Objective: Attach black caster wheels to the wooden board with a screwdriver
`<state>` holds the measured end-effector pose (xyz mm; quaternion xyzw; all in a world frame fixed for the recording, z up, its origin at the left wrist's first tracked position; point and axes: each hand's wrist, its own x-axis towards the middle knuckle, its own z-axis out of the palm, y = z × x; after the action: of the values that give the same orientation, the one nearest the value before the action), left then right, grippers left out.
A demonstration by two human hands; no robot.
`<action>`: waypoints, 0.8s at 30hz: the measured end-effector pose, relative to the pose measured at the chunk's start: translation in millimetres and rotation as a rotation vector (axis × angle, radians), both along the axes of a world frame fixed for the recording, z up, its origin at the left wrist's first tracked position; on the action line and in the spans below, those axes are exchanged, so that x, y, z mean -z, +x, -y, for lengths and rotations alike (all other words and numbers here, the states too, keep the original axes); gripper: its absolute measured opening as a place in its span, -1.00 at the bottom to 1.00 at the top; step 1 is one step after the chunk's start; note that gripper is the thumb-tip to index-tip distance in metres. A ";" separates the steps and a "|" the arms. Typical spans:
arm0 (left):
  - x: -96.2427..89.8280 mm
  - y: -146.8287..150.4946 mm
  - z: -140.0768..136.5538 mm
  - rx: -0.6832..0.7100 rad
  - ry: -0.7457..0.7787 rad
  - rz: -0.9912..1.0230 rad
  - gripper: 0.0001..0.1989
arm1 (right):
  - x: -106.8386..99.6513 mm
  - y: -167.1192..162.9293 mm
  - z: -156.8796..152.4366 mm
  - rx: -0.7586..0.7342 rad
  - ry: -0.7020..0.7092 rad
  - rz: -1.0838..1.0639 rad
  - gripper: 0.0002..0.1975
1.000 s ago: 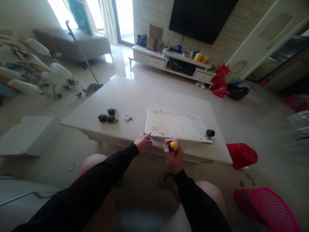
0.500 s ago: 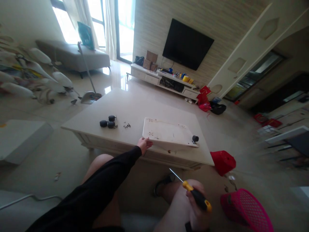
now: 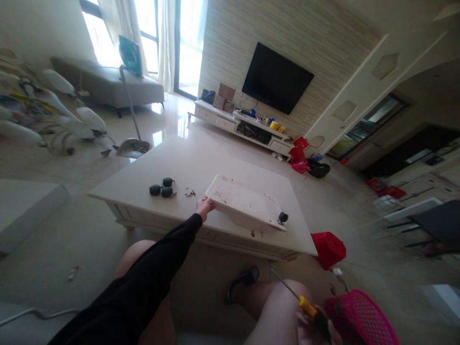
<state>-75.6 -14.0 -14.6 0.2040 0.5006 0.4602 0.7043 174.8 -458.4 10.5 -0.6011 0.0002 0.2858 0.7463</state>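
My left hand (image 3: 204, 208) grips the near left corner of a white rectangular board (image 3: 247, 201), which is tilted up off the table on that side. A black caster wheel (image 3: 283, 217) is on the board's right corner; small holes mark its other corners. Low at the right, my right hand (image 3: 305, 326) is closed around a yellow and black screwdriver (image 3: 309, 309), its shaft pointing up and left above my knee. Several loose black caster wheels (image 3: 167, 191) lie left of the board, with a small pile of screws (image 3: 190, 192) between them and it.
The white table (image 3: 172, 158) stands before my knees. To its right are a red bucket-like object (image 3: 328, 250) and a pink mesh basket (image 3: 359, 316) on the floor. A long-handled dustpan (image 3: 132, 147) stands beyond the left edge. A low TV cabinet (image 3: 215, 118) lines the wall.
My left hand has shifted left with the board, whose left side is now raised higher. My right hand has moved down and right with the screwdriver.
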 end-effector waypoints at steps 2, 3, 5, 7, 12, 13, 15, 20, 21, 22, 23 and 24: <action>-2.0 -2.6 -7.8 -0.019 0.027 0.001 -0.88 | -6.7 -9.8 -8.0 -0.007 -0.026 0.025 -0.65; -2.1 -2.0 -8.6 -0.015 0.038 0.003 -0.89 | -9.5 -13.7 -11.3 -0.020 -0.035 0.053 -0.64; -0.8 2.6 -4.9 0.030 0.049 0.006 -0.87 | -14.4 -19.9 -17.2 -0.039 -0.040 0.115 -0.61; 1.7 10.1 3.2 0.100 0.046 0.009 -0.85 | -18.7 -25.0 -22.8 -0.066 -0.039 0.133 -0.62; 8.9 34.6 26.8 0.251 0.007 0.019 -0.81 | -23.4 -34.2 -33.0 -0.071 -0.052 0.111 -0.62; 10.6 40.4 31.9 0.275 -0.004 0.020 -0.80 | -22.9 -34.9 -33.9 -0.070 -0.057 0.114 -0.63; 14.4 52.8 43.2 0.320 -0.031 0.024 -0.80 | -20.9 -35.2 -34.4 -0.088 -0.057 0.142 -0.64; 23.8 89.6 74.1 0.449 -0.114 0.069 -0.80 | -16.7 -34.5 -32.2 -0.155 -0.026 0.284 -0.62; 25.1 97.7 79.2 0.468 -0.131 0.085 -0.80 | -16.3 -34.1 -31.2 -0.160 -0.023 0.290 -0.61; 26.0 106.1 83.7 0.481 -0.147 0.106 -0.80 | -15.9 -33.4 -30.0 -0.155 -0.020 0.284 -0.61; 26.7 114.5 87.8 0.488 -0.161 0.129 -0.80 | -15.3 -32.2 -28.6 -0.147 -0.017 0.271 -0.61; 27.3 122.9 91.6 0.489 -0.175 0.156 -0.80 | -14.7 -30.5 -27.0 -0.140 -0.012 0.258 -0.62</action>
<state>47.3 -105.6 -41.8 0.2211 0.4186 0.2459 0.8458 144.4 -431.4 25.1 -0.6357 -0.1357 0.2576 0.7150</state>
